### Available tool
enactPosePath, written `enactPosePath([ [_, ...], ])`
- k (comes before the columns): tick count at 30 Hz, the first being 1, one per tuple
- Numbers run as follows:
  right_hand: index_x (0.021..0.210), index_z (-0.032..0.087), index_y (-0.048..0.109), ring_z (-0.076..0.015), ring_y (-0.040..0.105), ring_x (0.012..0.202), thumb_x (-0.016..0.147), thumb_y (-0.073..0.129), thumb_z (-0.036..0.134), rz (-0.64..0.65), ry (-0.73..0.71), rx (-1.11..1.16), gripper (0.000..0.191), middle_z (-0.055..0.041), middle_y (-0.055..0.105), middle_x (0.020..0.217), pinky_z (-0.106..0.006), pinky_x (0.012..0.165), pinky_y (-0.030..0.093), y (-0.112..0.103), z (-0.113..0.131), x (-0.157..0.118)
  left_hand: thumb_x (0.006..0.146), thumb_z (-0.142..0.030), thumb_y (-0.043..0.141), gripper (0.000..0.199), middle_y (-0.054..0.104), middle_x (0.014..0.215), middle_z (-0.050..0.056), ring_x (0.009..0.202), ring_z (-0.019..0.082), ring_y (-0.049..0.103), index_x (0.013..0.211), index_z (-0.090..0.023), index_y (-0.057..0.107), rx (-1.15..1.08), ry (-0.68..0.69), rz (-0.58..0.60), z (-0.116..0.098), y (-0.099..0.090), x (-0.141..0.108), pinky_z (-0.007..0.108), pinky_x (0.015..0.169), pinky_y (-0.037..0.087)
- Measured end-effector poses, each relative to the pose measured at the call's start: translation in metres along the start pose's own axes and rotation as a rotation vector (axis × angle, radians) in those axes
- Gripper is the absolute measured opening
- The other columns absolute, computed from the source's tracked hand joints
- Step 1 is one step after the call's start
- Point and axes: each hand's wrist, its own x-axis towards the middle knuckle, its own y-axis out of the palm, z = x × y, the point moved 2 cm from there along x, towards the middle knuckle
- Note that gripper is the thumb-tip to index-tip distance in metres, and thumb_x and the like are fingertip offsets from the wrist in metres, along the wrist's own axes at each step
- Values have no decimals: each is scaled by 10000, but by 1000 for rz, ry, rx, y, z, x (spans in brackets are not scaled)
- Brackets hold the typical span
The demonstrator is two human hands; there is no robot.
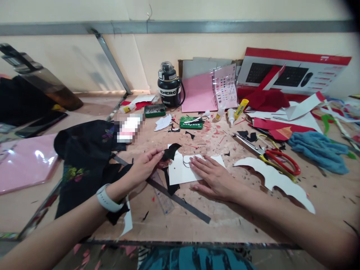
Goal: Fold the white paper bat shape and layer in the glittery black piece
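Between the thumb and fingers of my left hand (147, 161) is a small black cut-out piece (172, 151) with a curved, pointed edge. It hovers over or rests on the left edge of a white card (180, 170); I cannot tell which. My right hand (213, 174) lies flat on that card with its fingers stretched out. Under the fingertips are a small white shape and a thin black curved line (185, 162), partly hidden by the hand. A black scrap (171, 186) sticks out from beneath the card. Nearby lies a dark metal ruler (180, 200), with a clear plastic ruler under it.
Red-handled scissors (282, 162), a scalloped white cut-out (277, 176) and a blue cloth (317, 148) lie to the right. Black embroidered fabric (84, 157) spreads on the left. Farther back stand a black bottle (169, 88), green tins (191, 123) and glue tubes (241, 108).
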Motion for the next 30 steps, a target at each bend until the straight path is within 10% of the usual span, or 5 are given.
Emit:
enactPosePath([
  [11,1458,61,479,-318,414,1427,999,465,551,34,11,29,672,-172,497,1490,-544,1209,290,-5,2,3,882,-550,632,493,761,933,81,642,184,706,1178,-158,670,64,-13,-184,-13,-19,14,282,543,586],
  [22,1451,63,486,-312,427,1420,998,466,543,3,1,41,661,-173,498,1488,-552,1205,292,-4,1,4,988,-498,488,428,741,1103,111,790,229,763,1201,-165,653,186,176,-135,-10,-12,17,359,678,646],
  [26,1448,60,488,-320,440,1410,992,486,536,2,0,46,660,-182,510,1478,-555,1200,299,-6,3,4,995,-342,527,314,721,1207,91,1037,240,723,1253,-213,650,346,421,-17,-13,-8,-3,387,918,597],
  [30,1413,85,532,-312,449,1405,982,526,501,8,14,65,600,-183,528,1464,-537,1193,318,-6,2,3,993,-129,456,462,642,1352,126,1287,245,582,1451,-175,482,775,970,259,-21,2,-33,435,1104,468],
])
